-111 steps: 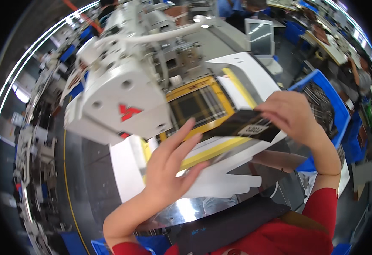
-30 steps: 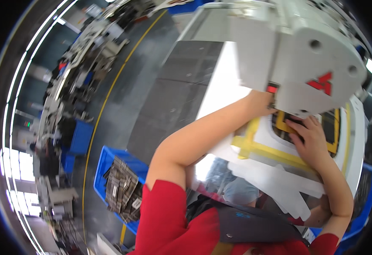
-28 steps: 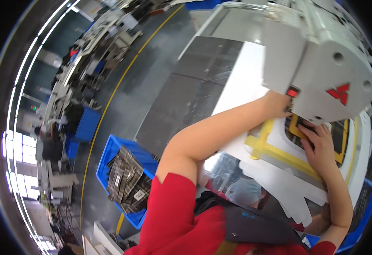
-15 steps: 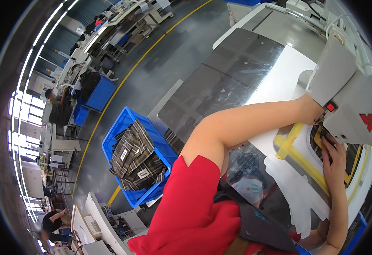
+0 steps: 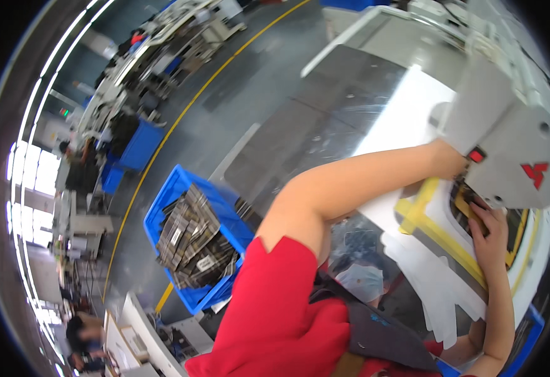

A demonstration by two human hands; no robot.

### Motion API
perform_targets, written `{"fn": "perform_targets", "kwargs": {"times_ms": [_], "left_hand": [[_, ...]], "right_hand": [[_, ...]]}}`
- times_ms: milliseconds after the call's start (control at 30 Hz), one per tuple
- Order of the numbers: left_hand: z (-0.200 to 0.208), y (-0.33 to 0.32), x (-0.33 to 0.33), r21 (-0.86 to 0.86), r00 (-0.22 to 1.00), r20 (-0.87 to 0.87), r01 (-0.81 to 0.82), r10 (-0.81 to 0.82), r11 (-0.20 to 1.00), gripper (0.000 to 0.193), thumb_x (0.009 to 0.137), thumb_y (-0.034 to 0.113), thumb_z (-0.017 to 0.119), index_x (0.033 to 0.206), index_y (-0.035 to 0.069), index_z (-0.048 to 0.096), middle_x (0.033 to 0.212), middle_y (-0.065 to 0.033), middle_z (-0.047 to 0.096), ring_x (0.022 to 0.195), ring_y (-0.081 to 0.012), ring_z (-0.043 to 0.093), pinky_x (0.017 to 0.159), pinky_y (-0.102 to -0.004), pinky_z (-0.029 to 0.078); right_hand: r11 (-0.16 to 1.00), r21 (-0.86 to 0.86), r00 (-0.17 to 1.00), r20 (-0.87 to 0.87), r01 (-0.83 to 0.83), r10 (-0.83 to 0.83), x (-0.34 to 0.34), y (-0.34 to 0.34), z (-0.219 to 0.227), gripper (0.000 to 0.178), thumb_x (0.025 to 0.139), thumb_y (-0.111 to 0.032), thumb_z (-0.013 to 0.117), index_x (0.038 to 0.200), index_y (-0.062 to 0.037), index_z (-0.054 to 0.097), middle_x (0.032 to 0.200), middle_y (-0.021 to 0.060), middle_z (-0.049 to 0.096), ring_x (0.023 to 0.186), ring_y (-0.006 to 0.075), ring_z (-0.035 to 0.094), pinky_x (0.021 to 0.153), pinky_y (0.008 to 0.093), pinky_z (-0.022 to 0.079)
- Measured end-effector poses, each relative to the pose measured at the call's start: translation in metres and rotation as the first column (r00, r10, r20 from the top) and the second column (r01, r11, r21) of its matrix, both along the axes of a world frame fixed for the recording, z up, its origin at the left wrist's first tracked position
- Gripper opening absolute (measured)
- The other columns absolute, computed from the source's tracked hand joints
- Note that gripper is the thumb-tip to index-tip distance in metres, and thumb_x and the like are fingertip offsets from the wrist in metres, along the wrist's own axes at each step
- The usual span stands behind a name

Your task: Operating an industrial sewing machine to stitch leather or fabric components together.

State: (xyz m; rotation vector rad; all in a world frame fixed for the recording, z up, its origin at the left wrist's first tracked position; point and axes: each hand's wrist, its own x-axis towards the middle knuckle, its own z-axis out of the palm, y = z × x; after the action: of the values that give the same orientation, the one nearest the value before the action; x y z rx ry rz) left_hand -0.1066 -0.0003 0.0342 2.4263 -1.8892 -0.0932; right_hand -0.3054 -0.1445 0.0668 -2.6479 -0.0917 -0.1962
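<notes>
A white sewing machine head (image 5: 507,157) with a red button stands at the right. My left arm reaches across to it, and my left hand (image 5: 449,159) is bent beside the needle area; its fingers are hidden behind the machine head. Below the head lies a clear template (image 5: 441,235) edged with yellow tape, with dark material (image 5: 517,229) framed in yellow inside it. My right hand (image 5: 492,237) rests on this framed part, close to the needle area. Its fingers are stretched out and slightly apart, with no held item visible.
White paper (image 5: 407,119) and a white cut sheet (image 5: 429,283) lie on the shiny dark machine table (image 5: 313,119). Left of it, a blue crate (image 5: 168,188) holds folded plaid garments (image 5: 190,235). Further off are other workstations (image 5: 155,56), people and a yellow floor line (image 5: 181,119).
The whole view has shifted slightly, so the scene sits a little further left. My right fingers have moved slightly on the framed piece; my left hand stays beside the machine head.
</notes>
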Motion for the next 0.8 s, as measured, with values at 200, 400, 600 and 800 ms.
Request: {"fn": "perform_targets", "kwargs": {"times_ms": [200,400,600,800], "left_hand": [[-0.002,0.021,0.01,-0.209,0.988,-0.019,0.146,-0.154,0.967,0.024,0.082,0.01,0.061,0.104,0.006,0.068,0.109,-0.0101,0.067,0.103,-0.0291,0.062,0.093,-0.0388,0.047],[-0.007,0.016,0.011,-0.352,0.97,-0.117,0.158,-0.211,0.923,0.026,0.084,0.009,0.059,0.108,0.006,0.067,0.113,-0.0097,0.067,0.105,-0.0283,0.062,0.095,-0.0384,0.046],[-0.003,0.031,0.016,-0.415,0.969,-0.222,0.003,-0.104,0.91,0.027,0.085,0.008,0.058,0.111,0.006,0.066,0.117,-0.0093,0.066,0.106,-0.0276,0.062,0.096,-0.0381,0.046],[0.002,0.05,0.009,-0.494,0.918,-0.395,-0.181,-0.034,0.85,0.03,0.083,0.001,0.06,0.113,0.005,0.064,0.11,-0.0125,0.067,0.103,-0.0304,0.062,0.09,-0.04,0.048]], "right_hand": [[0.997,0.015,0.985,0.158,-0.076,0.073,0.007,0.022,0.003,0.021,0.078,-0.013,0.07,0.097,-0.0046,0.071,0.091,0.0131,0.063,0.088,0.0327,0.059,0.077,0.0409,0.049],[0.96,0.137,0.963,0.149,-0.244,0.223,0.007,-0.006,-0.002,0.022,0.081,-0.016,0.068,0.1,-0.0047,0.069,0.102,0.0117,0.063,0.099,0.0322,0.058,0.088,0.0391,0.046],[0.95,-0.272,0.942,0.25,-0.154,0.224,0.052,-0.035,0.007,0.029,0.086,-0.025,0.064,0.108,-0.0071,0.069,0.116,0.006,0.063,0.111,0.0247,0.056,0.097,0.04,0.042],[0.959,-0.219,0.948,0.224,-0.179,0.228,0.054,-0.024,0.01,0.033,0.085,-0.029,0.065,0.11,-0.0082,0.068,0.118,0.0062,0.063,0.114,0.0244,0.055,0.103,0.0393,0.039]]}}
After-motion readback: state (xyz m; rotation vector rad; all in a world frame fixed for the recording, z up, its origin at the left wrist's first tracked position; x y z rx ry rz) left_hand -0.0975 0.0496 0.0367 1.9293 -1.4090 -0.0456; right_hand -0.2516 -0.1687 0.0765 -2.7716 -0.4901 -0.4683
